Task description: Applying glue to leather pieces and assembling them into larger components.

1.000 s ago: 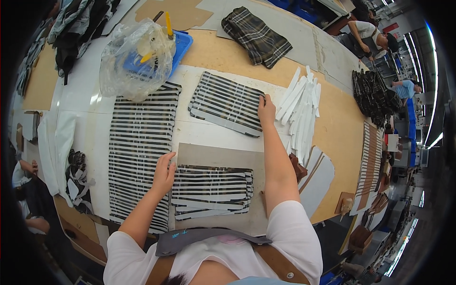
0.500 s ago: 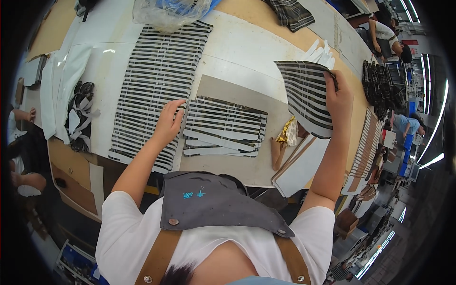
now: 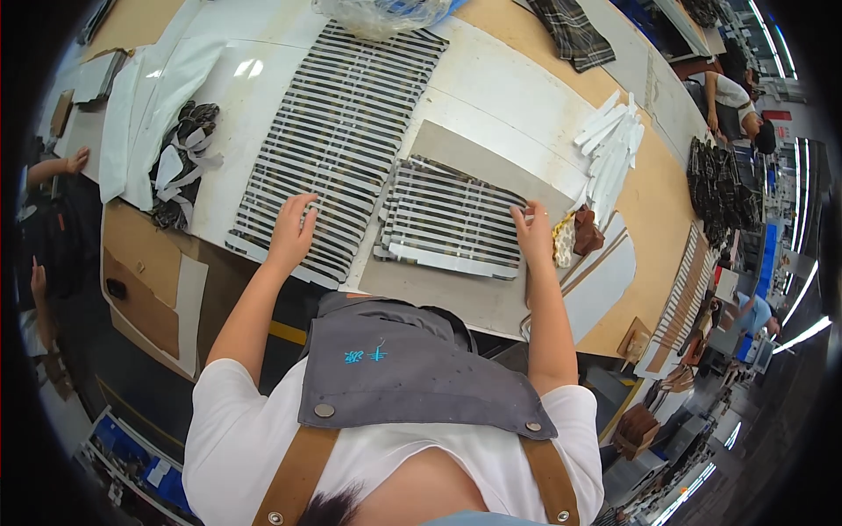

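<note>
The smaller striped panel (image 3: pixel 452 219) is now lying over the grey board (image 3: pixel 430 285) at my twelve o'clock, no longer hanging raised at one. I'm apparently setting it down, and the next move seems to be calling for squaring its edges. My right hand (image 3: pixel 533 235) is touching its right edge, fingers bent; whether I'm pinching, I cannot tell. My left hand (image 3: pixel 292 230) is staying loosely open at the long striped panel (image 3: pixel 342 131), eleven o'clock; white strips (image 3: pixel 610 136) are lying farther out, at one
</note>
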### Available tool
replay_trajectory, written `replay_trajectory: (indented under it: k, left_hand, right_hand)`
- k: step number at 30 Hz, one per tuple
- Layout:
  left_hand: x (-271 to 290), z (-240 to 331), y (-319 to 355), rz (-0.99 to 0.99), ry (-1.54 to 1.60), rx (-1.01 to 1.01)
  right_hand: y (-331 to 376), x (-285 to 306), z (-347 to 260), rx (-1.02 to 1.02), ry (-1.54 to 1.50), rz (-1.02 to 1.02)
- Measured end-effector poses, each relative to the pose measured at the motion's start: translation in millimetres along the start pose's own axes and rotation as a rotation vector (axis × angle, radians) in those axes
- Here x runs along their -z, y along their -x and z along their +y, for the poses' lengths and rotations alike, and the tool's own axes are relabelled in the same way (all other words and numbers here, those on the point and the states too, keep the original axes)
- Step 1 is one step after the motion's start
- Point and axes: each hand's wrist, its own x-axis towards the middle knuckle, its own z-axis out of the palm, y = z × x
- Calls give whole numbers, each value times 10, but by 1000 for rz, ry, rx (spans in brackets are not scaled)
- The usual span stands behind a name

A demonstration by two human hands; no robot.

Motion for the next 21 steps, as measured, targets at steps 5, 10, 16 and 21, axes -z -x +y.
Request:
replay_trajectory:
  k: [5,10,16,21]
  left_hand:
    - [-15,-231,300,-8,-34,94]
    - [5,-485,474,-26,-199,84]
    - [136,-772,541,-53,-436,77]
    - [147,-861,492,-54,-437,55]
  right_hand:
    - [256,-453,-363,398,-7,70]
    - [866,-1196,-870,37,-554,-756]
    - [1272,-1883,-1093,-209,-671,-616]
    - [1525,-2120,-1363,-50,-540,-600]
